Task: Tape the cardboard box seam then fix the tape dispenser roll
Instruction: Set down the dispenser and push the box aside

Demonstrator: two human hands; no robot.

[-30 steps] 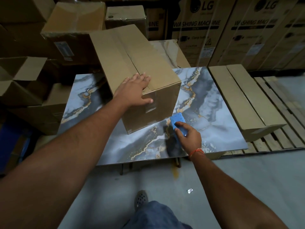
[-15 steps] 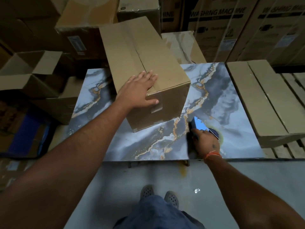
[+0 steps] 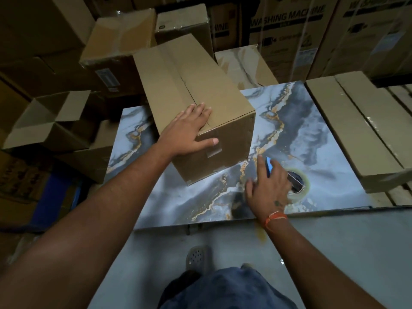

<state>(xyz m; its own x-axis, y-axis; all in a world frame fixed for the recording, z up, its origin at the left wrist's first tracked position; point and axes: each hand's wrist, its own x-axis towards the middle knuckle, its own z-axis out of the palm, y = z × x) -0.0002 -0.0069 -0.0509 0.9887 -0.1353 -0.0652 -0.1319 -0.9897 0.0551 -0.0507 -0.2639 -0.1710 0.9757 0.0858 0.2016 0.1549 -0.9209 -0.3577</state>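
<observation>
Marble-print table (image 3: 323, 121) carried everything; places given rel. to the cardboard box (image 3: 200, 103). Box sat on table's far-left part, its far end overhanging the table edge, top seam (image 3: 189, 94) not visibly taped. Left hand (image 3: 189, 132) lay flat and spread on box's near top corner, thumb down the front face, pressing, not gripping. Tape dispenser (image 3: 270, 167), blue, w/ clear roll (image 3: 301, 186), lay on table to the near right of box. Right hand (image 3: 269, 188) was over it, fingers loosely spread; whether it gripped, can't tell. Risks, as I judged: loose grab could drop dispenser or snag tape; box might pivot if left hand eased.
</observation>
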